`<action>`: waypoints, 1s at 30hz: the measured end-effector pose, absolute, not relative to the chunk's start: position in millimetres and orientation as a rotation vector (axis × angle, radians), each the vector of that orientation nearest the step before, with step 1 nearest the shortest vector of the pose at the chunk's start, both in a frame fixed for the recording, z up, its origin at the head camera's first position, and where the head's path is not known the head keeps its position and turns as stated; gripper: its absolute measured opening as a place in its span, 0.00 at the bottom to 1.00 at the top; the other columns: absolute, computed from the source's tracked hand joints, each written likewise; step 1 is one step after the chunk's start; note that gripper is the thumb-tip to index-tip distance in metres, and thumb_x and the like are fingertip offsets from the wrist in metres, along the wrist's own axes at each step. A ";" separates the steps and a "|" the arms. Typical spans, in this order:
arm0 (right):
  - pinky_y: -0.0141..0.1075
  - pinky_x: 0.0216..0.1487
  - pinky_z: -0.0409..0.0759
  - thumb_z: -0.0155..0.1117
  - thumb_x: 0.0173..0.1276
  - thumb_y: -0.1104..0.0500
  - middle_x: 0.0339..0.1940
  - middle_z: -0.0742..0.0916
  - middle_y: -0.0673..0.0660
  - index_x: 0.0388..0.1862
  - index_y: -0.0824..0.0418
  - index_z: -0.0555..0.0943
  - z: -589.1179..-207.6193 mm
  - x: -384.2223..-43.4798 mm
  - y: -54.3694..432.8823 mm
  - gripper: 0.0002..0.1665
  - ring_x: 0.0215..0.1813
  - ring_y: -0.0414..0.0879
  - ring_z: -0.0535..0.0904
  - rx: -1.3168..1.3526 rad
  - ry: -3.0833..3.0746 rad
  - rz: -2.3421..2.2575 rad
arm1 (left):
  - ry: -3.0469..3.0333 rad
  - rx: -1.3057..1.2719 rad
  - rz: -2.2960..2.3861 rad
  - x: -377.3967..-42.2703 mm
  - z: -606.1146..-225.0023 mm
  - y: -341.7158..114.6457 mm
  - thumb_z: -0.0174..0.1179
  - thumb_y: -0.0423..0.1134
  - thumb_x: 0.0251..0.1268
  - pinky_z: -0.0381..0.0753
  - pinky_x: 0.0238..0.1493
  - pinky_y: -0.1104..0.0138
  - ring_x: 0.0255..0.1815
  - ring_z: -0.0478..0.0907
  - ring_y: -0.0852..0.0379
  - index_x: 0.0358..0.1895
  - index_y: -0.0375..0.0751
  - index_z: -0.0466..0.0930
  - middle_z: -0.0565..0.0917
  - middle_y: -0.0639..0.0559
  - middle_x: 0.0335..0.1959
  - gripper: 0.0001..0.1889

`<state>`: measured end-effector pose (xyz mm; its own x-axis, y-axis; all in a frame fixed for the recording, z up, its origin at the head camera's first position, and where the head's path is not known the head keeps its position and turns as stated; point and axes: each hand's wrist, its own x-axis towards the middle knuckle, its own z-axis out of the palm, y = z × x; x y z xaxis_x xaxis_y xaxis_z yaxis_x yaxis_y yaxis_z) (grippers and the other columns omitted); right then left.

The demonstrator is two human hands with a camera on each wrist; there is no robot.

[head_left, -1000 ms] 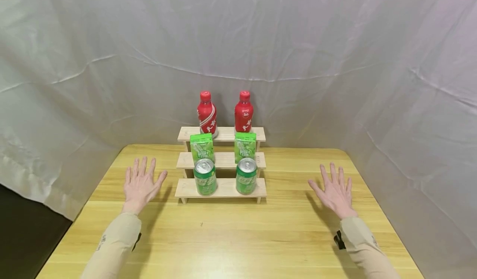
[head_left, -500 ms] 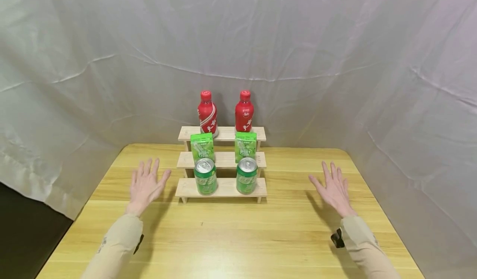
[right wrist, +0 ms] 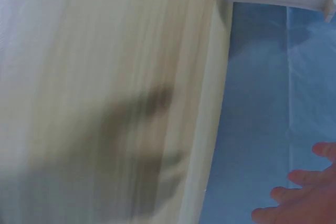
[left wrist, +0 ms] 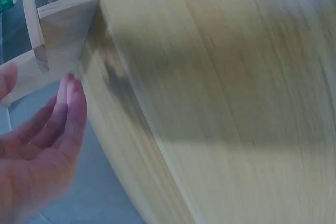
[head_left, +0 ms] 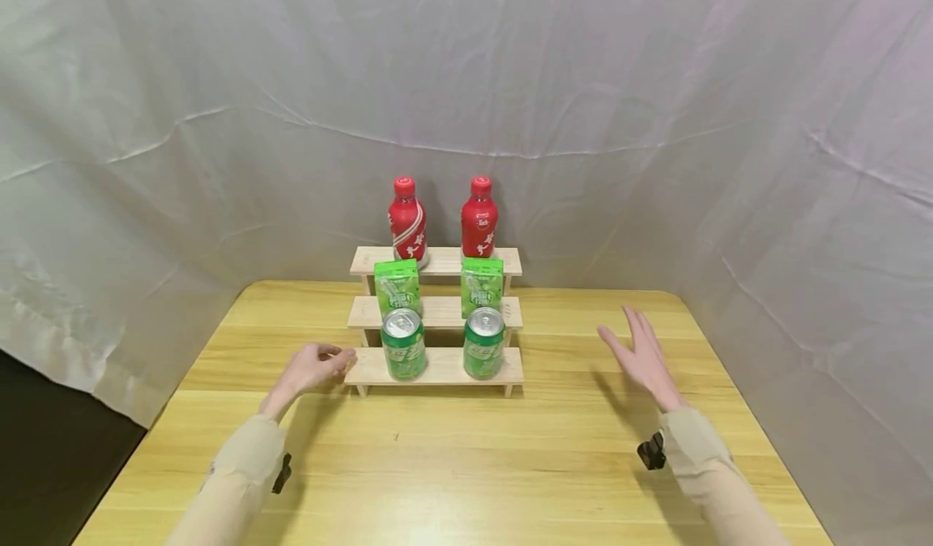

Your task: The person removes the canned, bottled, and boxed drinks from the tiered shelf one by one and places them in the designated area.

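A three-tier wooden display stand (head_left: pixel 443 369) sits on the table. Two green drink cans (head_left: pixel 404 351) are on its lowest tier and two green juice cartons (head_left: pixel 481 287) on the middle one. Two red bottles (head_left: pixel 408 226) stand upright on top. My left hand (head_left: pixel 312 369) is beside the stand's lower left end, fingers bent towards it. In the left wrist view a gap separates thumb and fingers of this left hand (left wrist: pixel 44 150), near the stand's end (left wrist: pixel 63 32); contact is unclear. My right hand (head_left: pixel 643 361) hovers over the table's right side, fingers extended, holding nothing.
The wooden table (head_left: pixel 452 465) has a back edge close to a hanging grey cloth (head_left: pixel 583 206), which also encloses both sides. A dark area (head_left: pixel 51 449) lies beyond the table's left edge. Black wrist devices (head_left: pixel 652 452) sit at the sleeves.
My left hand has moved right towards the stand, its spread fingers now bending inward. The right hand has turned slightly and shifted a little left. The stand and drinks keep their arrangement.
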<state>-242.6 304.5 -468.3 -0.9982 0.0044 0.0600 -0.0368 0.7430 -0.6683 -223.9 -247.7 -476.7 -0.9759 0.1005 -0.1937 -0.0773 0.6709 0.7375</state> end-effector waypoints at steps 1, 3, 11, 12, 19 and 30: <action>0.74 0.79 0.39 0.47 0.76 0.32 0.84 0.44 0.69 0.84 0.59 0.40 -465.9 -243.5 302.8 0.53 0.83 0.70 0.40 0.029 -2.877 1.115 | 2.633 0.012 1.224 -224.0 -475.9 -246.6 0.54 0.52 0.76 0.87 0.56 0.50 0.44 0.85 0.46 0.61 0.20 0.73 0.86 0.34 0.43 0.32; 0.73 0.80 0.41 0.48 0.76 0.32 0.84 0.46 0.70 0.84 0.59 0.41 -460.6 -245.6 299.4 0.53 0.83 0.70 0.41 0.035 -2.867 1.126 | 2.575 0.009 1.273 -224.0 -474.7 -245.2 0.55 0.51 0.76 0.87 0.56 0.51 0.40 0.85 0.50 0.59 0.19 0.74 0.87 0.37 0.39 0.30; 0.73 0.79 0.48 0.51 0.76 0.37 0.81 0.51 0.74 0.83 0.63 0.43 -436.6 -257.8 289.1 0.52 0.81 0.72 0.47 0.090 -2.843 1.162 | 2.499 -0.067 1.345 -226.8 -476.2 -242.0 0.62 0.48 0.72 0.90 0.54 0.53 0.42 0.87 0.49 0.57 0.18 0.75 0.85 0.29 0.48 0.30; 0.73 0.79 0.49 0.52 0.76 0.37 0.81 0.51 0.75 0.83 0.63 0.43 -434.0 -260.1 288.4 0.52 0.81 0.72 0.48 0.101 -2.840 1.158 | 2.497 -0.073 1.343 -227.3 -476.6 -241.4 0.62 0.47 0.71 0.90 0.52 0.55 0.41 0.86 0.50 0.56 0.18 0.76 0.85 0.30 0.47 0.29; 0.71 0.80 0.51 0.53 0.75 0.36 0.81 0.52 0.73 0.83 0.62 0.45 -409.0 -273.5 283.0 0.52 0.81 0.70 0.49 0.163 -2.824 1.141 | 2.488 -0.106 1.366 -229.8 -478.9 -238.7 0.66 0.41 0.68 0.92 0.43 0.62 0.32 0.84 0.58 0.51 0.18 0.78 0.86 0.37 0.39 0.23; 0.67 0.82 0.51 0.55 0.74 0.35 0.81 0.57 0.70 0.83 0.59 0.49 -366.3 -296.7 268.5 0.51 0.82 0.66 0.52 0.249 -2.799 1.149 | 2.422 -0.163 1.418 -232.9 -480.2 -237.6 0.67 0.37 0.67 0.89 0.35 0.71 0.29 0.81 0.60 0.51 0.17 0.77 0.84 0.44 0.34 0.22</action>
<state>-296.7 268.5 -366.3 -0.9810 -0.1111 0.1589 -0.1907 0.7010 -0.6872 -232.9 -237.6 -480.2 -0.9393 0.0663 -0.3365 -0.2610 0.4984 0.8267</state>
